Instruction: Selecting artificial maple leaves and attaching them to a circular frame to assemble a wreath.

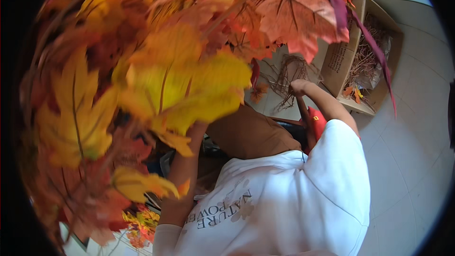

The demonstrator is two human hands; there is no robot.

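Note:
A large mass of artificial autumn leaves fills the left and top of the view. Its nearest yellow leaf (185,90) is blurred, and a red-orange leaf (301,14) hangs at the top. My left forearm (182,185) goes up behind the foliage, which hides my left hand. My right hand (299,86) is bent at the wrist with its fingers curled under, beside a tangle of thin brown twigs (291,68) low by the floor. What the curled fingers hold, if anything, cannot be made out. A narrow brown length (305,118) extends below this hand.
At the right, an open cardboard box (339,59) holds more brown twigs, clear plastic and a few orange leaves. A red item (316,122) lies by my right arm. More orange and yellow leaves (142,227) show at the lower left. The floor (403,161) is light tile.

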